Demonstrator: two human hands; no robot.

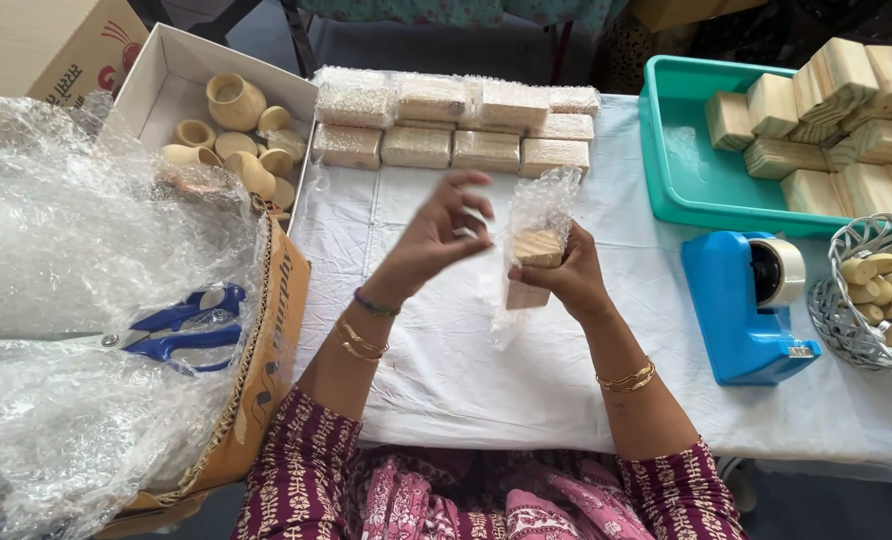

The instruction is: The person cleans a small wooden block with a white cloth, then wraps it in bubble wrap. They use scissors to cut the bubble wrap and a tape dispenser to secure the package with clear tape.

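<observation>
My right hand [564,275] grips a small wooden block [537,250] partly wrapped in clear bubble wrap [544,205], held upright over the white tablecloth [446,370]. Just to the left, my left hand [442,235] is raised with its fingers curled and apart, close to the wrap but holding nothing that I can see. Beyond both hands lie several bubble-wrapped blocks [454,125] in two rows at the far edge of the table.
A blue tape dispenser [748,305] stands to the right. Behind it a teal tray [681,165] holds bare wooden blocks. A wire basket [851,300] with small wooden pieces is far right. Left: bubble wrap heap [56,300], blue scissors [181,330], box of wooden cups [231,130].
</observation>
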